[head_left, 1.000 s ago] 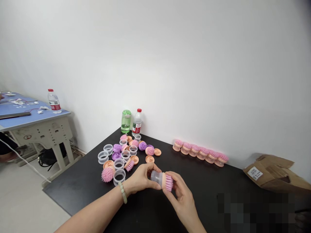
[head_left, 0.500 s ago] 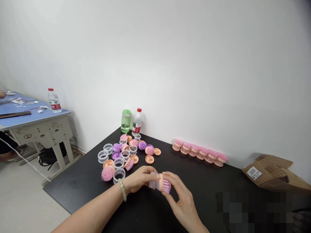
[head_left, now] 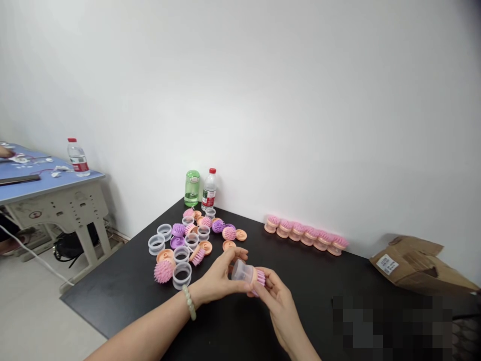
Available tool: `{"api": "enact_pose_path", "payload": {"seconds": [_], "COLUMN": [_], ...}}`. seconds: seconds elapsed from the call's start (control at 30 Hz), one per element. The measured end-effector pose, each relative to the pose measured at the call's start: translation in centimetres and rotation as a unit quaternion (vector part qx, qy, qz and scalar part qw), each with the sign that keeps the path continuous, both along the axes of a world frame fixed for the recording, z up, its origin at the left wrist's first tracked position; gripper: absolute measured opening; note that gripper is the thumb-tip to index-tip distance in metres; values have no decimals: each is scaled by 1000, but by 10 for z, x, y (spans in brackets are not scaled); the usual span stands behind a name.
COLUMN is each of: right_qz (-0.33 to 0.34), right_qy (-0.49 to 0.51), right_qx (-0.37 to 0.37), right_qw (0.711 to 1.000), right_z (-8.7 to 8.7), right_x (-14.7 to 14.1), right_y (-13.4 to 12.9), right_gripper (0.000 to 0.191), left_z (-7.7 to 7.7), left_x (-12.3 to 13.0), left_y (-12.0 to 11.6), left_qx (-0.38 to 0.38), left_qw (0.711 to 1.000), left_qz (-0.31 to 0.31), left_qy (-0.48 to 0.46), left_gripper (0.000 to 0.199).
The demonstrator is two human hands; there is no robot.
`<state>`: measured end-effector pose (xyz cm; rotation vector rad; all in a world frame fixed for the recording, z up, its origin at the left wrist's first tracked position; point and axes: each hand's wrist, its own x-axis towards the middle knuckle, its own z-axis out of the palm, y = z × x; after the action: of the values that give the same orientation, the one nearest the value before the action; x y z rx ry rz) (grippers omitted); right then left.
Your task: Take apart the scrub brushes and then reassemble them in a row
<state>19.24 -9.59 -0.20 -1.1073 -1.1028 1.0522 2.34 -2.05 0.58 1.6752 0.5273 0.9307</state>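
A translucent cup [head_left: 242, 271] is joined to a peach base with pink bristles [head_left: 260, 277], lying sideways above the black table [head_left: 300, 271]. My right hand [head_left: 276, 296] grips the bristled end. Around the cup, my left hand [head_left: 221, 276] curves with its thumb below and its fingers above; a bead bracelet is on that wrist. To the left lie several translucent rings [head_left: 182, 276], a pink bristle head [head_left: 164, 271], purple bristle heads [head_left: 218, 226] and peach discs [head_left: 241, 234]. Against the wall stands a row of pink-and-peach brushes [head_left: 308, 235].
A green bottle [head_left: 192, 188] and a red-capped bottle [head_left: 209, 189] stand at the back corner. A brown paper bag [head_left: 417, 265] lies at the right. On the blue table [head_left: 56, 178] at the left are another bottle [head_left: 78, 158] and another person's hand [head_left: 5, 152].
My left hand has loosened and its fingers have lifted, showing more of the cup. My right fingers have shifted around the bristled end. The view has moved slightly to the right.
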Motion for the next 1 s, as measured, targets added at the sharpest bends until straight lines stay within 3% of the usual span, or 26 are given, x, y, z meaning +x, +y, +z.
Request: {"api": "enact_pose_path", "payload": {"seconds": [0.1, 0.27, 0.33, 0.4, 0.47, 0.5, 0.6, 0.73, 0.83, 0.9, 1.0], "right_qz": [-13, -20, -23, -21, -16, -15, -21, -34, -42, -42, -42], "right_qy": [2, -6, -5, -6, -8, -9, -12, -12, -17, -21, -27], "right_qx": [0, 0, -1, 1, 6, 10, 16, 14, 14, 14, 15], "right_qw": [1000, 1000, 1000, 1000, 1000, 1000, 1000, 999, 999, 999, 999], "right_z": [0, -5, -5, -6, -8, -9, -12, -13, -11, -11, -12], "right_x": [0, 2, 3, 4, 5, 5, 6, 7, 6, 6, 6], "right_y": [0, 1, 1, 1, 2, 2, 3, 4, 4, 4, 5], "right_gripper": [44, 43, 44, 44, 44, 44, 44, 46, 47, 47, 48], "left_z": [1, 9, 11, 10, 8, 7, 6, 11, 13, 10, 4], "left_x": [-1, -3, -5, -6, -6, -6, -5, -6, -8, -8, -5], "left_y": [1, 1, 1, 1, 1, 1, 1, 1, 2, 3, 4], "left_qx": [-18, -7, 24, 43, 9, -19, -77, -50, 23, 27, -4], "left_qw": [998, 998, 999, 999, 999, 999, 996, 998, 999, 999, 997], "left_qz": [42, 32, 0, -30, -30, -15, 31, -1, -40, -25, 34], "left_qy": [52, 55, 30, -5, -28, -27, 31, 33, -4, -2, 71], "left_gripper": [42, 31, 39, 60, 78, 77, 45, 32, 53, 62, 39]}}
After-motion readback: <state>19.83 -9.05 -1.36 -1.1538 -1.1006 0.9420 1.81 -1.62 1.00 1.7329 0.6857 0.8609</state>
